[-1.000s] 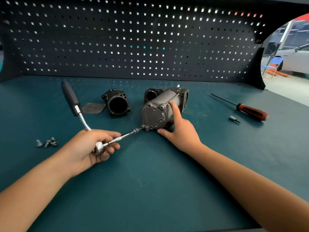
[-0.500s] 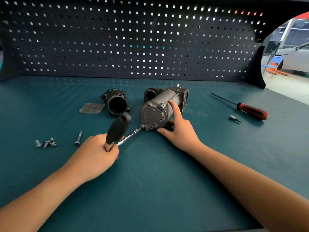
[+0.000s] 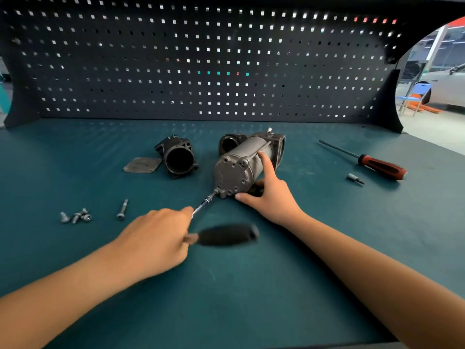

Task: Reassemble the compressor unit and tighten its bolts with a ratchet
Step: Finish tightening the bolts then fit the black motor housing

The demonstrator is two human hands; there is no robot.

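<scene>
We've got the grey compressor unit (image 3: 241,170) on its side on the bench (image 3: 226,298). The ratchet (image 3: 226,235) meets its lower corner, handle blurred. Loose bolts (image 3: 75,217) lie off left.

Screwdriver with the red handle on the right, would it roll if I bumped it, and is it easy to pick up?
The screwdriver would probably roll a little: slim shaft, lying free on the flat bench. Its thick handle should grip easily, and the metal shaft is likely stiff.
</scene>
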